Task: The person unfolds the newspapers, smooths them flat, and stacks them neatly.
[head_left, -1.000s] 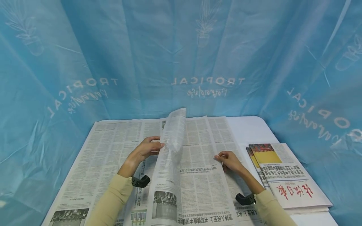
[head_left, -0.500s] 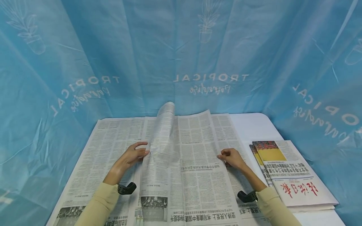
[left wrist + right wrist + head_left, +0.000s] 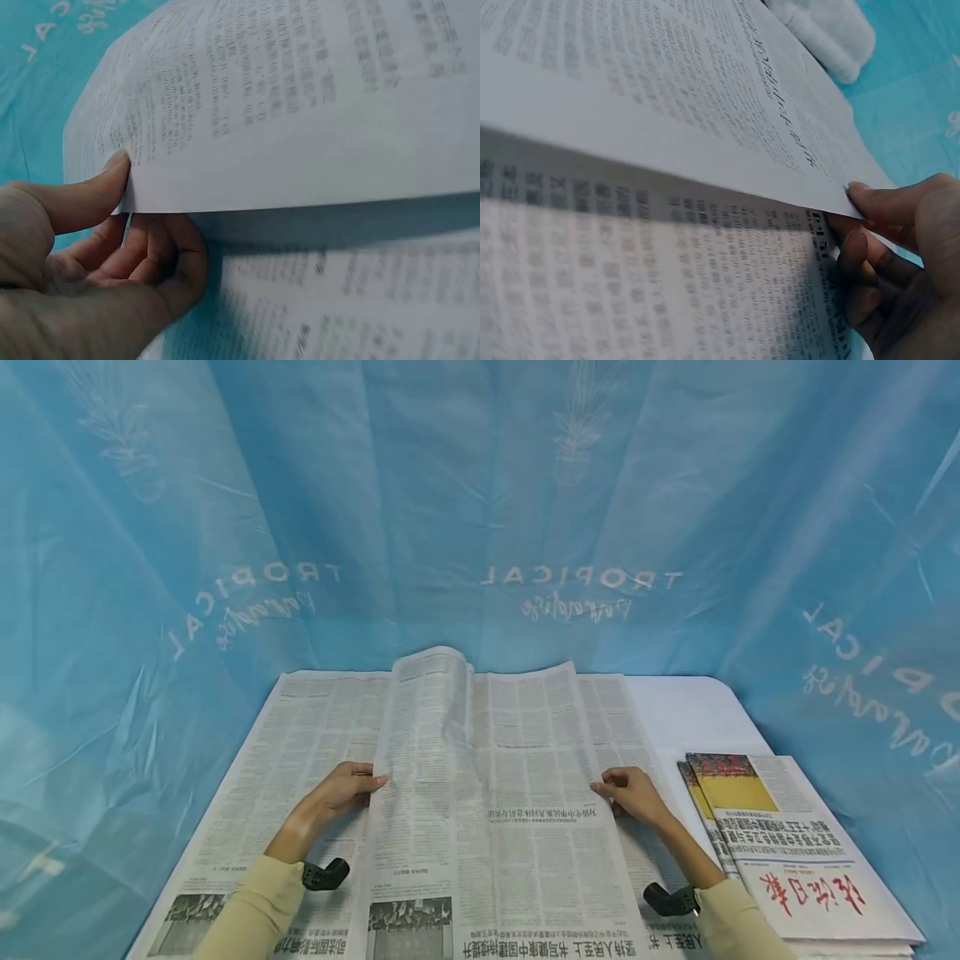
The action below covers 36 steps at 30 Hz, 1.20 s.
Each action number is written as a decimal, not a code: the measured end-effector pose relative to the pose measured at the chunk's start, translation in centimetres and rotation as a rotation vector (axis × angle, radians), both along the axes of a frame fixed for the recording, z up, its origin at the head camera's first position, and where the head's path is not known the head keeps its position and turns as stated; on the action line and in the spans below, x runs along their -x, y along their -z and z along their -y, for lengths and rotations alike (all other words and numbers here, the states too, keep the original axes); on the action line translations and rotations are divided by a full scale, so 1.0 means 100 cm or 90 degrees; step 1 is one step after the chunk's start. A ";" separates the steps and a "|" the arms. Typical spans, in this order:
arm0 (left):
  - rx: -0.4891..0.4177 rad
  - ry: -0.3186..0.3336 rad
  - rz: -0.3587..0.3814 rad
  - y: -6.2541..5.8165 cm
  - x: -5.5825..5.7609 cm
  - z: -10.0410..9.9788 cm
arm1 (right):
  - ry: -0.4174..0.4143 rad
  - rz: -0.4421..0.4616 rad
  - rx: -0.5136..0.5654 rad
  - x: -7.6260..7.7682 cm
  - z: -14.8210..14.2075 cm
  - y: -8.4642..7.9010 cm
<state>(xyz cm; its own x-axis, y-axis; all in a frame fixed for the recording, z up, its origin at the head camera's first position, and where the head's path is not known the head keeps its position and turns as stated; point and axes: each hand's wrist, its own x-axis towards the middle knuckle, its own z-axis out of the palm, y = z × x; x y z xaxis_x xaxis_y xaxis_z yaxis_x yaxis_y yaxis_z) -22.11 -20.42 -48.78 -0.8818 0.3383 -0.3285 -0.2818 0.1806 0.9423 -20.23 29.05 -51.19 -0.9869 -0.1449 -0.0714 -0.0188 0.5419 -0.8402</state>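
Observation:
A newspaper sheet (image 3: pixel 540 752) lies spread between both hands, raised a little above more newspaper (image 3: pixel 300 735) on the table. My left hand (image 3: pixel 333 802) pinches its left edge, thumb on top and fingers curled beneath, as the left wrist view shows. The sheet's left half bulges upward near the far edge. On the opposite side my right hand (image 3: pixel 633 793) pinches the right edge between thumb and fingers. In the right wrist view the edge stands off the page below, which lies in shadow.
Folded newspapers (image 3: pixel 810 852) with a red masthead are stacked on the white table (image 3: pixel 682 710) at the right. A blue printed curtain (image 3: pixel 480 510) hangs around the back and sides, close to the table's far edge.
My left hand has moved left and nearer, drawing the folded-over left half of the sheet out flatter. The right hand keeps its pinch on the right edge. The head view has shifted slightly.

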 end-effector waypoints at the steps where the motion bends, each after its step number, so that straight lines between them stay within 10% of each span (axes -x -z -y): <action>1: 0.007 0.007 -0.009 0.000 0.000 0.001 | 0.000 -0.008 -0.001 0.001 -0.001 0.000; 10: 0.123 -0.038 -0.038 -0.007 -0.003 0.004 | 0.025 -0.005 -0.013 0.006 -0.003 -0.006; 24: 0.149 -0.046 -0.083 -0.005 -0.013 0.009 | 0.003 -0.035 -0.022 0.000 -0.012 -0.001; 36: 0.366 -0.022 -0.146 -0.015 -0.013 0.038 | 0.022 -0.021 -0.051 -0.007 -0.034 -0.008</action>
<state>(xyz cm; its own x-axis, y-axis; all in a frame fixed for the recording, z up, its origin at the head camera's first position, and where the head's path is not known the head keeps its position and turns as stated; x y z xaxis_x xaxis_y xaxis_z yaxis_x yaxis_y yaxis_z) -20.78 -24.25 -47.30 -0.9589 0.1332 -0.2506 -0.0987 0.6714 0.7345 -19.54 32.41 -50.41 -0.9932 -0.1060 -0.0490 -0.0258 0.6079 -0.7936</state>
